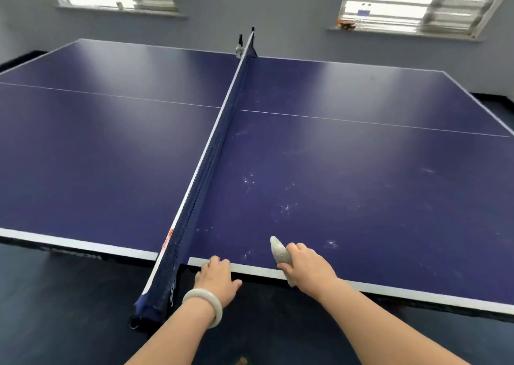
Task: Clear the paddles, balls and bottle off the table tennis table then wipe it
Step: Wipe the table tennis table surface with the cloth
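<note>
table [361,153] shows no paddles, balls or bottle; clearing looks done. white smudges [283,207] remain on its right half, so wiping seems barely begun. right hand [308,264] grips a cloth [279,250] at the near edge. left hand [215,278] rests on the edge, holding nothing.

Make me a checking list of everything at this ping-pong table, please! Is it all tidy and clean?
Surface: blue table, white specks on the half right of the net.
Job's things: cloth in the right hand; no paddles or balls seen; small object by the far net post, too small to tell.
Clutter: nothing seen.
Hands: left hand rests on the near edge, wearing a bangle; right hand grips the cloth.
Cables: nothing seen.
Surroundings: two windows, small items on the right sill, dark floor.
</note>
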Demonstrator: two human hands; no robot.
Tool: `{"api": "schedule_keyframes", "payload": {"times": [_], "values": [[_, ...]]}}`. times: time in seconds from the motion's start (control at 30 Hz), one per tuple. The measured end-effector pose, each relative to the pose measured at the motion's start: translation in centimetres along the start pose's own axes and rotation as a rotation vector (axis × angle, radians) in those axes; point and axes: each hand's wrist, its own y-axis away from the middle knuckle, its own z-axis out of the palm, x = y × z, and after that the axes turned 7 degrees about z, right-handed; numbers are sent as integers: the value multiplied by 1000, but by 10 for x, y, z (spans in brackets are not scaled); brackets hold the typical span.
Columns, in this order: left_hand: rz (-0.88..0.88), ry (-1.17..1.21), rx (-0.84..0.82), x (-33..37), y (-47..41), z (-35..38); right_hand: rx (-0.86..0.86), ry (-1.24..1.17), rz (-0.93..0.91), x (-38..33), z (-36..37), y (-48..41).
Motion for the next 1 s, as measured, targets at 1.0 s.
{"api": "schedule_keyframes", "payload": {"times": [1.0], "values": [[-264,39,275,81,-130,33,14,260,-634,49,10,-183]]}}
